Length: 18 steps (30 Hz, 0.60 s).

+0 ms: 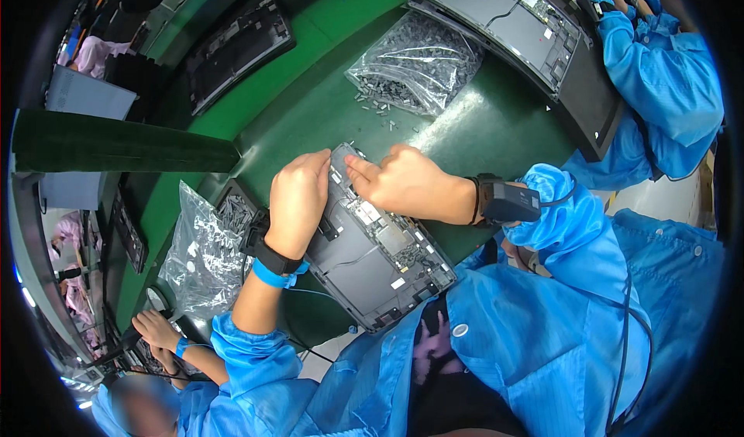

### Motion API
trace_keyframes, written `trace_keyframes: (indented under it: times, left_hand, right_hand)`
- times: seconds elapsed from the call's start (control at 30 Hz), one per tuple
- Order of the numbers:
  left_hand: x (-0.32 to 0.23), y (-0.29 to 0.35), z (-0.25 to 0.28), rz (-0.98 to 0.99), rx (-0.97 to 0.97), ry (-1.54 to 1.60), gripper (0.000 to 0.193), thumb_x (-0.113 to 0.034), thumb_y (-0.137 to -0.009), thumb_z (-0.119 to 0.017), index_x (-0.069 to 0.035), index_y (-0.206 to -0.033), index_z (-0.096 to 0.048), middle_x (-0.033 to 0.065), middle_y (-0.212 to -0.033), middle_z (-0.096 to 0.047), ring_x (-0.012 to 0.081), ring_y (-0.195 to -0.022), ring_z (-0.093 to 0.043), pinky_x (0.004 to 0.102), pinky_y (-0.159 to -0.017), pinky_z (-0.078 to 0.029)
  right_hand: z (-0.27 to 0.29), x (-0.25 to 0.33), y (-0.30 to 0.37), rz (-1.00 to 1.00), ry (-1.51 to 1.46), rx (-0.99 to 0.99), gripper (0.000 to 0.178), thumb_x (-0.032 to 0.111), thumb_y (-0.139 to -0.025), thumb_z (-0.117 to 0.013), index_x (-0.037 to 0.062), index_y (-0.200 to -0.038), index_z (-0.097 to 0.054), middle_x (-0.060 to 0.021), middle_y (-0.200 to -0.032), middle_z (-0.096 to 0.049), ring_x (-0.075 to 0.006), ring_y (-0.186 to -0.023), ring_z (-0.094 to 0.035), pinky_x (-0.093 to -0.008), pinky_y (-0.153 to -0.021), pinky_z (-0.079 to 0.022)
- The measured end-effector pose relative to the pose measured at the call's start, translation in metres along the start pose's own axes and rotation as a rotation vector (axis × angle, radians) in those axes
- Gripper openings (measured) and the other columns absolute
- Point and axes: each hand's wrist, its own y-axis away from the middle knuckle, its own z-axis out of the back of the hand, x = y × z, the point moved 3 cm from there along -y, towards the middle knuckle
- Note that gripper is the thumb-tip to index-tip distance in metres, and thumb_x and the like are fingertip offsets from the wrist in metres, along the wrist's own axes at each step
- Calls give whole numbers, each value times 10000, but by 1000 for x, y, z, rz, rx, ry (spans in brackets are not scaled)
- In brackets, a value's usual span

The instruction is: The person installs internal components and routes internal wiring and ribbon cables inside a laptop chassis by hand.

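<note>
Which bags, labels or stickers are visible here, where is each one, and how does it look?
Clear plastic bag: above the hands, crumpled, full of small grey parts.
Second clear bag: left of the left hand, crumpled.
White sticker: on the grey panel, small, rectangular.

A long green table runs through the room, its surface shining under overhead light near its right edge. A dark green divider stands across its left side. Beyond the left edge run more workstations, and pale floor shows past the right edge.
</note>
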Motion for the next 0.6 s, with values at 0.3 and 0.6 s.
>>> trace_keyframes:
  times: [0.3,0.6]
  left_hand:
    - [-18,26,-19,-237,21,-629,479,-36,-794,-580,147,-1234,-531,274,-1190,-604,338,-1076,-623,382,-956,-507]
    - [-48,71,-20,-133,102,-307,486,-124,-880,-585,106,-1300,-502,266,-1387,-483,408,-1313,-441,507,-1127,-300]
  right_hand:
    - [-4,22,-11,105,209,232,448,120,-724,-599,-147,-1080,-656,-351,-1086,-646,-216,-687,-692,-283,-511,-490]
    - [2,2,19,-140,-139,39,509,50,-719,-594,-28,-1221,-614,-216,-1283,-605,-218,-596,-659,-311,-557,-521]
